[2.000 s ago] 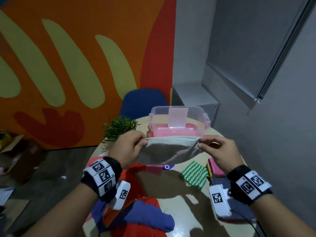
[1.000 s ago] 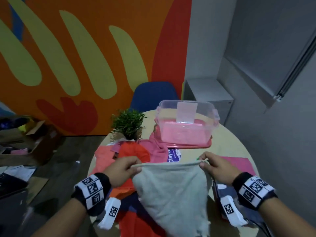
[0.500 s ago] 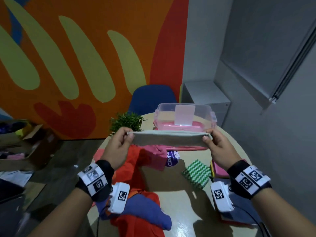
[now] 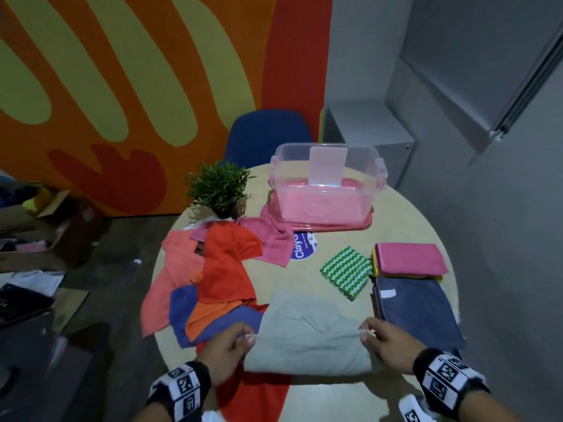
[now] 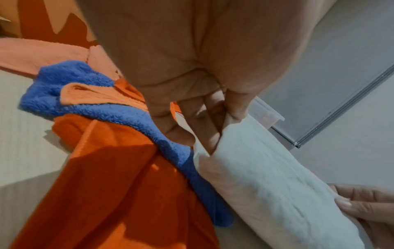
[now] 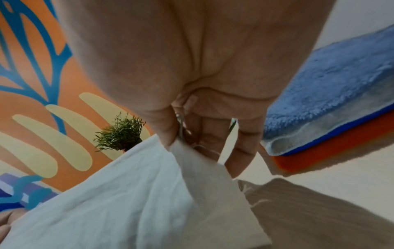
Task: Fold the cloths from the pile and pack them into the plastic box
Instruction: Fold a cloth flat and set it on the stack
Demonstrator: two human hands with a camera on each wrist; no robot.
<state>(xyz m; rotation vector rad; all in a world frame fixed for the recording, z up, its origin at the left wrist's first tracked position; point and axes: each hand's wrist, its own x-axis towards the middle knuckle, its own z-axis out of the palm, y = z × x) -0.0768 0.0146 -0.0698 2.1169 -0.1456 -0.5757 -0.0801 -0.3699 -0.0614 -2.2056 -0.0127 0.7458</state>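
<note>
Folding cloth: lying at the near edge of the round table, a grey cloth is doubled over on itself, its top layer drawn toward the person.
Left hand: the left hand pinches the grey cloth's left corner between thumb and fingertips, closed on the fabric.
Right hand: the right hand pinches the right corner the same way, fingers curled round the edge.
Pile: an unfolded heap sits at the table's left edge, touching the grey cloth; it has red-orange, salmon, orange, blue and pink cloths overlapping.
Folded stack: along the right edge lie a dark blue folded cloth, and behind it a pink folded cloth on yellow ones.
Green cloth: a green-and-white zigzag cloth lies folded just left of those stacks.
Plastic box: the clear plastic box stands at the far edge on a pink lid, with pink inside; well apart from the hands.
Plant: a small green plant stands left of the box.
Beyond: a blue chair is behind the table, against the orange-and-yellow painted wall.
</note>
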